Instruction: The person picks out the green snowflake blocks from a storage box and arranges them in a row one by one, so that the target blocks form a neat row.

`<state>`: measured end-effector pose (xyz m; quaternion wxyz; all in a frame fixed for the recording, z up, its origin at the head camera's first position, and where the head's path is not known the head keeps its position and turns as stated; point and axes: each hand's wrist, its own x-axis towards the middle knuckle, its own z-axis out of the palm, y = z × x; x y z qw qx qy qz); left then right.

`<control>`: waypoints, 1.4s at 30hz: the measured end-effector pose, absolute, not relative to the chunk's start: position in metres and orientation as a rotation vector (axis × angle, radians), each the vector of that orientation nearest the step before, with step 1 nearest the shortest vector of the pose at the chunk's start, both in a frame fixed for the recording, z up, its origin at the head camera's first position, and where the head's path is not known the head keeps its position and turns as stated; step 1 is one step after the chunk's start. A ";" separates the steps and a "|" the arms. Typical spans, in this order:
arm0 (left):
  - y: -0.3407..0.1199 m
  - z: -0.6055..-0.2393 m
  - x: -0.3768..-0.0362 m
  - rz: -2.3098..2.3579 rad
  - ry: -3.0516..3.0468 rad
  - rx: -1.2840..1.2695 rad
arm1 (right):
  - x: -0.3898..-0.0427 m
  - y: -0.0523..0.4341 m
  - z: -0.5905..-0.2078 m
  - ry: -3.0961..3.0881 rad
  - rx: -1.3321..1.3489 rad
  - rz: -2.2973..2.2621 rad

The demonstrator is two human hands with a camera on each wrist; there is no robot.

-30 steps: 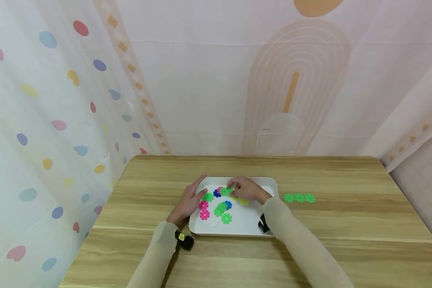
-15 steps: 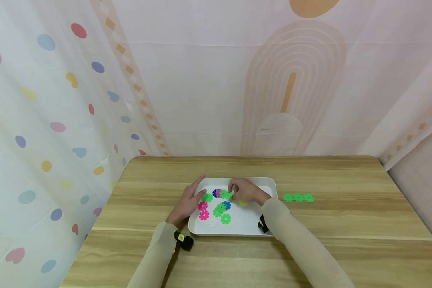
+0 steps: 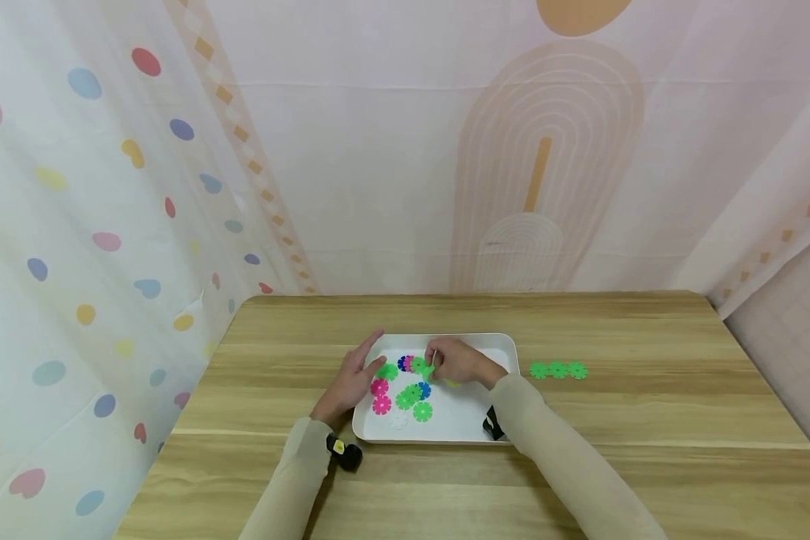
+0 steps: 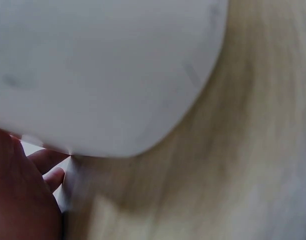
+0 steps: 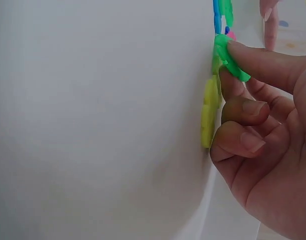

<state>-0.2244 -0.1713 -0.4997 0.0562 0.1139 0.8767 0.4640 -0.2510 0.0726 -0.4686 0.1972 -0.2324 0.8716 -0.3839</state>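
Note:
A white tray [image 3: 459, 421] holds several notched flower-shaped plastic discs in green, pink, blue, yellow and white. With thumb and index finger my right hand [image 3: 457, 361] pinches a green notched disc [image 5: 232, 59], tilted just over the tray floor; its other fingers curl near yellow discs [image 5: 207, 112]. My left hand [image 3: 348, 382] rests at the tray's left rim, fingers extended and thumb reaching over the edge near a green disc [image 3: 388, 371]. In the left wrist view the left hand [image 4: 23, 190] shows beside the tray's pale side, partly cut off.
On the wooden table [image 3: 648, 450], right of the tray, lies a row of green discs [image 3: 558, 370]. Pink discs [image 3: 381, 405] and a clustered pair of green discs [image 3: 408, 396] with a blue one lie in the tray's left half. A patterned curtain [image 3: 378, 150] hangs behind the table.
My right hand has drawn a green disc slightly toward me, away from the blue, pink and green discs at the tray's back. The left hand keeps its place.

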 end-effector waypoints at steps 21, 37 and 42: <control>-0.172 -0.500 -0.228 1.412 2.644 0.334 | -0.242 0.120 -0.422 2.424 -0.653 -1.187; -0.173 -0.495 -0.223 1.405 2.631 0.348 | -0.225 0.193 -0.410 2.515 -0.559 -1.304; -0.173 -0.495 -0.222 1.396 2.635 0.349 | -0.216 0.222 -0.411 2.532 -0.493 -1.352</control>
